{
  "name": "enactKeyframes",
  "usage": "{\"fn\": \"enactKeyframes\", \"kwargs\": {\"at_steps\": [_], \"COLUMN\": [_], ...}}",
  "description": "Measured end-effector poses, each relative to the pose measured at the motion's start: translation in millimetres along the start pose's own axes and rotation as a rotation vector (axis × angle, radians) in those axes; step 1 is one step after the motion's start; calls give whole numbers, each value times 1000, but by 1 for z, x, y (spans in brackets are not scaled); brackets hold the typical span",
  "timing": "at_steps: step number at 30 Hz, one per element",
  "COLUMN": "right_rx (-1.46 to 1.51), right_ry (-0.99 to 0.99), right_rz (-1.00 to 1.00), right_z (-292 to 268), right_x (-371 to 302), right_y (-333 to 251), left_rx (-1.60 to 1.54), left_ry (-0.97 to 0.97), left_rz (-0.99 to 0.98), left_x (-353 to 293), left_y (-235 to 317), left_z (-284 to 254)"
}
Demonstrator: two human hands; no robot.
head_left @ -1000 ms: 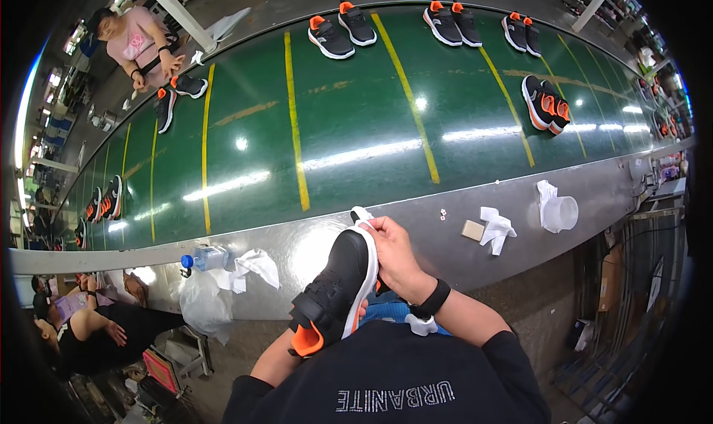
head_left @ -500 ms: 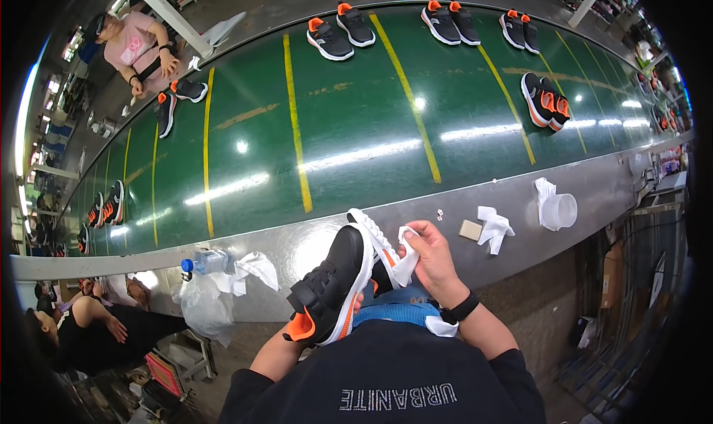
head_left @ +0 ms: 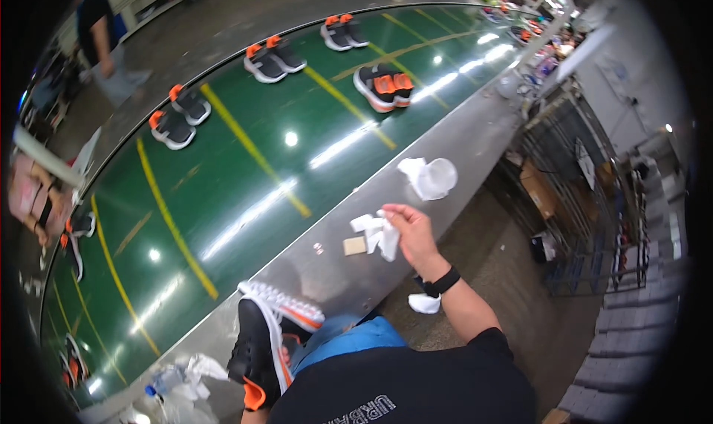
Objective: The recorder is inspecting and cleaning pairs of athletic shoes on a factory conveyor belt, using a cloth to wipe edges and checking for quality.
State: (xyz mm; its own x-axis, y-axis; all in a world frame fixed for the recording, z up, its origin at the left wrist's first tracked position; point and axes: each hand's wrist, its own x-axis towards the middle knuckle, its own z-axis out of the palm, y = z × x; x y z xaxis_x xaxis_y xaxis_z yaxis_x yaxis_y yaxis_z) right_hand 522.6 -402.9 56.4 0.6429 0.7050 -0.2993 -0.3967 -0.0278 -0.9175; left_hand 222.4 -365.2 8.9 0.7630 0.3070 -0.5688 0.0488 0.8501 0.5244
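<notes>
Black shoes (head_left: 255, 338) and white cloth (head_left: 389, 241), one to each hand.
The left hand (head_left: 285, 355), mostly hidden, is holding the orange-lined pair at lower left, beside the grey metal ledge (head_left: 327, 275), one white sole facing up; the right hand (head_left: 416, 237) is pinching the cloth above the ledge, near a tan block (head_left: 354, 246) and a translucent tub (head_left: 437, 179). Further shoe pairs (head_left: 265, 66) are resting on the green belt (head_left: 223, 186).

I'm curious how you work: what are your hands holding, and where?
The right hand pinches a white cloth near its upper end; the left hand, mostly hidden, holds shoes, fingers showing beside one sole.
</notes>
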Motion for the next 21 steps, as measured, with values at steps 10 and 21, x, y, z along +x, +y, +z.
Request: {"fn": "enactKeyframes", "kwargs": {"at_steps": [10, 21], "right_rx": [-1153, -1279], "right_ry": [572, 497], "right_rz": [-370, -261], "right_z": [-200, -216], "right_x": [120, 135], "right_y": [-29, -19], "left_rx": [-12, -148], "left_ry": [-181, -189], "left_rz": [-112, -233], "left_x": [90, 128], "left_y": [26, 37], "left_z": [65, 85]}}
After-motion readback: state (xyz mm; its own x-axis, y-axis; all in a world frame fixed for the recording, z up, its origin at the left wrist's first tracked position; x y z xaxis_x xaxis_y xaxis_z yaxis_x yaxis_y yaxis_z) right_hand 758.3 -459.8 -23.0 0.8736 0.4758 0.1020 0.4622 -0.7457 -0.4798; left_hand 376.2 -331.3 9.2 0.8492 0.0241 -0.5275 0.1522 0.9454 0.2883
